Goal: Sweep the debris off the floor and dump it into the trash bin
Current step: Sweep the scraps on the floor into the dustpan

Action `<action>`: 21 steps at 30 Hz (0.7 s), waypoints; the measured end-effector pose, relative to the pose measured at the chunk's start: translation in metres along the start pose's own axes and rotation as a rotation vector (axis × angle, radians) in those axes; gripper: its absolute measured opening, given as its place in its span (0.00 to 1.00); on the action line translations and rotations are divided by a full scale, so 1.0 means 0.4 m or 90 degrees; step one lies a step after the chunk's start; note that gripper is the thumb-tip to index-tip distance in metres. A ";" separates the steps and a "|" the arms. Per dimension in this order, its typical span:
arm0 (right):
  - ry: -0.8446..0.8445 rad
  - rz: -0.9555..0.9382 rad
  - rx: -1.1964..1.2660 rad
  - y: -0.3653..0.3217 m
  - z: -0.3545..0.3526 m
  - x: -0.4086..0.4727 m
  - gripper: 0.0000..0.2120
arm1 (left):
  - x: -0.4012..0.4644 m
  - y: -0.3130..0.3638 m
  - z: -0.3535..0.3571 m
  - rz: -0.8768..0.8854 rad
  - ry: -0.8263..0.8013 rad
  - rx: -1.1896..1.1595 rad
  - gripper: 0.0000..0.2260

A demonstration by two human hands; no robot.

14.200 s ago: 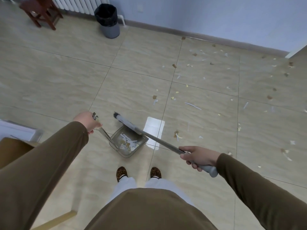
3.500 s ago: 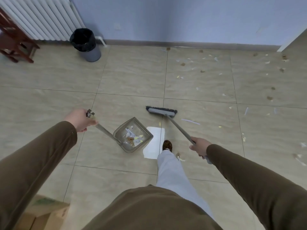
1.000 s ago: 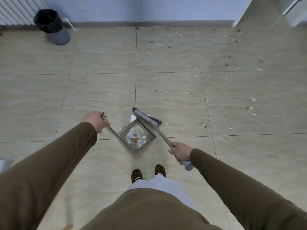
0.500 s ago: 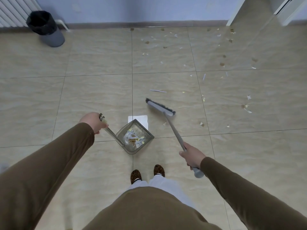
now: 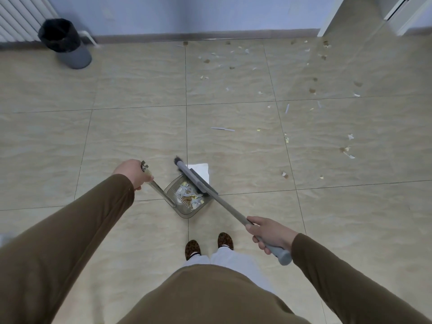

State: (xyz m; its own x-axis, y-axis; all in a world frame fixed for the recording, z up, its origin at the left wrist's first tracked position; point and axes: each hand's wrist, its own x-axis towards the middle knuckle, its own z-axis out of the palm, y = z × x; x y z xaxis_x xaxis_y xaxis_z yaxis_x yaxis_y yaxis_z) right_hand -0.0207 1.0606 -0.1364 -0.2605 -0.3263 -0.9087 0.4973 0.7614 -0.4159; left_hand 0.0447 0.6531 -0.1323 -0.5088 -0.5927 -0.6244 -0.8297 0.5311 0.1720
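Note:
My left hand (image 5: 133,171) grips the long handle of a grey translucent dustpan (image 5: 184,211) that rests on the tiled floor in front of my feet, with several paper scraps inside. My right hand (image 5: 268,232) grips the grey handle of the broom (image 5: 196,178), whose head lies across the dustpan's mouth. A white sheet of paper (image 5: 201,170) lies just beyond the pan, partly under the broom head. Paper and brown debris (image 5: 257,92) is scattered over the tiles ahead and to the right. The grey trash bin (image 5: 67,45) with a black liner stands at the far left by the wall.
A white radiator (image 5: 21,17) hangs on the wall behind the bin. A white door frame (image 5: 329,17) and an opening lie at the far right. A long white strip (image 5: 223,129) lies on the tile ahead. My feet (image 5: 209,244) stand just behind the dustpan.
The broom head has swept back from the floor on the right to the dustpan's mouth. The dustpan and my left hand have stayed put.

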 end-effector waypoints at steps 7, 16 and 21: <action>0.050 -0.045 -0.088 -0.004 0.024 -0.004 0.26 | -0.006 0.001 0.001 -0.002 -0.007 -0.007 0.10; -0.016 -0.028 -0.004 -0.020 -0.026 0.035 0.25 | -0.006 0.027 -0.003 -0.006 0.001 -0.012 0.11; 0.008 -0.069 0.003 0.012 -0.078 0.016 0.26 | 0.011 0.070 -0.017 -0.006 0.031 -0.038 0.11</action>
State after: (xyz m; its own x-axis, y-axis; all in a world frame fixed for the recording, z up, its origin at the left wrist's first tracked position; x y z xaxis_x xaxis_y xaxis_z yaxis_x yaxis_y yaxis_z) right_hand -0.0456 1.0797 -0.1432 -0.3237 -0.3993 -0.8578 0.4691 0.7196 -0.5120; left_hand 0.0177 0.6613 -0.1252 -0.5104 -0.6266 -0.5889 -0.8458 0.4896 0.2120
